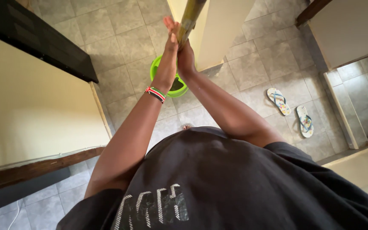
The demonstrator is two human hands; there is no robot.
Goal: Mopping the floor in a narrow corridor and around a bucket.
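Bucket under both hands' pole — sandals well right

No packages, labels, signs or screens show anywhere in this view.

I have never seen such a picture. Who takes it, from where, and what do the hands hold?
A camera on a person's head takes this one picture, looking straight down over a dark shirt. No machine is here, only two bare hands. The left hand and right hand are raised together around a yellowish pole. The left wrist wears a striped bracelet. Below, on the grey tiled floor, stand a green bucket and a pair of flip-flops.
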